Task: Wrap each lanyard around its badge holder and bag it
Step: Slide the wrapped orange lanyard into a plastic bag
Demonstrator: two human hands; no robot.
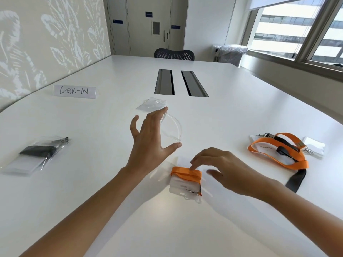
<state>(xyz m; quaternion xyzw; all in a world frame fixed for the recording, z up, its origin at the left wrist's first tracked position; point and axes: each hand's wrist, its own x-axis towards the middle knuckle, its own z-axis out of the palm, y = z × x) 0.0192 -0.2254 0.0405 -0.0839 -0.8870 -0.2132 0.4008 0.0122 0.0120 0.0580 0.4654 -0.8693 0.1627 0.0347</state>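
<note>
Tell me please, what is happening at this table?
A person is packing badges. The left hand holds a clear plastic bag above the white table. The right hand touches a clear badge holder wrapped in an orange lanyard, not yet bagged. One black-lanyard badge lies bagged; two loose lanyards wait unwrapped.

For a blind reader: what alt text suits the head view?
A person's left hand holds a clear plastic bag open above a white table while the right hand touches an orange lanyard wrapped round a badge holder. A bagged black lanyard lies left; loose orange and black lanyards lie right.
</note>
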